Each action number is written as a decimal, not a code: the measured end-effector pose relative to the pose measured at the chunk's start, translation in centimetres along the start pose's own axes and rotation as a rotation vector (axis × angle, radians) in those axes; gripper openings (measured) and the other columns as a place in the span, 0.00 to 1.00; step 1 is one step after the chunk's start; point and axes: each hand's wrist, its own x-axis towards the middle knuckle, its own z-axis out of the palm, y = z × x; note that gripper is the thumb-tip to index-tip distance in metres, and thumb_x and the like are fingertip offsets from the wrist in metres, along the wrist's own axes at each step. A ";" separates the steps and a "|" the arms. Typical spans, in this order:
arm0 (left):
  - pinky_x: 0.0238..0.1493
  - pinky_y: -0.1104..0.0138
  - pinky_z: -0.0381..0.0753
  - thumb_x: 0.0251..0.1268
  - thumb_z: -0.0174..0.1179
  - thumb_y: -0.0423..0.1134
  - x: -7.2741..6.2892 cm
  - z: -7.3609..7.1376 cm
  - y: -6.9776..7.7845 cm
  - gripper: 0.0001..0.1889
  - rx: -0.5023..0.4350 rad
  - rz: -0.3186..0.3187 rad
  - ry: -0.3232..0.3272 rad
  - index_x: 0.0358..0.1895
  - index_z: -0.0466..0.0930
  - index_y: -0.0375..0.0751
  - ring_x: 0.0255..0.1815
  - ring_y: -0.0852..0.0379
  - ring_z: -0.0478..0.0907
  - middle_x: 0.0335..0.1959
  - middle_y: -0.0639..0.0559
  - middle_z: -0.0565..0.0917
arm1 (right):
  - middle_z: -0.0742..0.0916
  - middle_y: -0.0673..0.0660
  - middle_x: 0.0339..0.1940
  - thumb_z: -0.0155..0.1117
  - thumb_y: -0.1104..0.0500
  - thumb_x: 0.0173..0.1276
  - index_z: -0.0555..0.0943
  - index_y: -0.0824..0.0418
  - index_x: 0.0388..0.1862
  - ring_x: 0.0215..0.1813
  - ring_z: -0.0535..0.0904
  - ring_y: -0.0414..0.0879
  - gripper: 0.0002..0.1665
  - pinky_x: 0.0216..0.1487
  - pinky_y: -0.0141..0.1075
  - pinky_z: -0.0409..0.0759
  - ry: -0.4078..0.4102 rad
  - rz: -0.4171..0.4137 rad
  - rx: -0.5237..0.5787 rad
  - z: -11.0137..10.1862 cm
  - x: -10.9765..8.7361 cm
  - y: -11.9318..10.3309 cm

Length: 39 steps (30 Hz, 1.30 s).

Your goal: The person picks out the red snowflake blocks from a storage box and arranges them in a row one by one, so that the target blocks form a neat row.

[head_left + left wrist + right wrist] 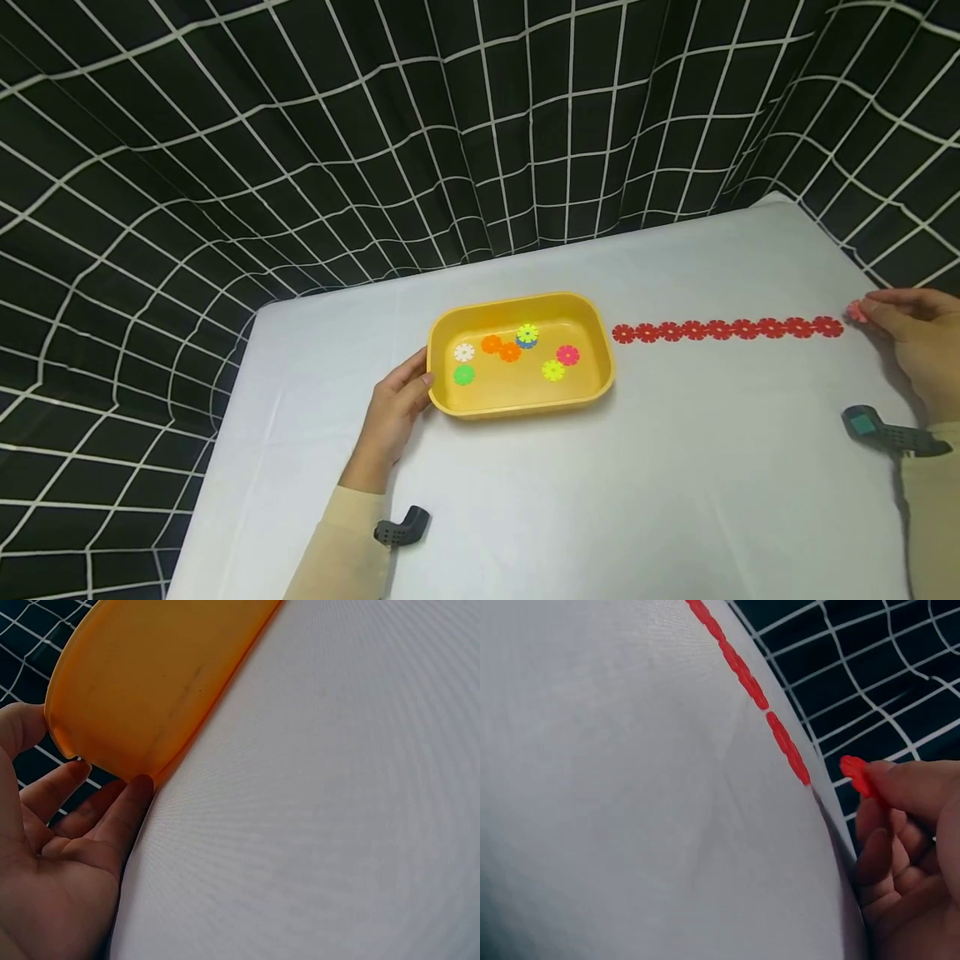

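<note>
My right hand (926, 337) pinches a pinkish-red notched plastic disc (857, 312) between thumb and fingers; the right wrist view shows this disc (857, 775) held up off the table. Just left of it runs a straight row of several red notched discs (720, 330) lying on the white table, with a small gap in the row visible in the right wrist view. At the left end of a yellow plastic tray (517, 412), my left hand (397, 408) holds the wall. Thumb and fingers touch the tray's outer side (150, 690) in the left wrist view.
Inside the tray lie loose notched discs: white (464, 352), green (464, 375), orange (510, 352), yellow-green (553, 370), pink (567, 355) and a partly covered blue one. A black curtain with white grid lines (480, 133) hangs behind the white table (600, 500).
</note>
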 end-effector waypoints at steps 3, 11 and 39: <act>0.69 0.60 0.81 0.81 0.62 0.38 0.0 -0.1 0.0 0.29 -0.002 0.003 0.002 0.81 0.72 0.38 0.77 0.48 0.73 0.78 0.44 0.74 | 0.77 0.36 0.42 0.56 0.53 0.89 0.74 0.29 0.49 0.37 0.74 0.22 0.13 0.39 0.11 0.75 -0.015 0.003 -0.132 -0.1 0.0 0.0; 0.69 0.58 0.81 0.81 0.62 0.38 -0.3 -0.2 0.1 0.29 -0.011 0.012 -0.004 0.81 0.71 0.36 0.76 0.46 0.74 0.78 0.41 0.74 | 0.81 0.64 0.53 0.53 0.57 0.90 0.76 0.71 0.72 0.34 0.69 0.24 0.23 0.34 0.12 0.73 -0.060 -0.043 -0.350 0.1 0.4 -0.3; 0.68 0.62 0.81 0.80 0.60 0.35 0.3 0.8 0.4 0.31 0.027 -0.020 -0.009 0.82 0.69 0.36 0.77 0.47 0.73 0.78 0.42 0.74 | 0.76 0.78 0.69 0.53 0.43 0.87 0.70 0.71 0.78 0.66 0.71 0.76 0.37 0.37 0.41 0.74 -0.191 -0.203 -0.409 3.5 -2.5 -6.9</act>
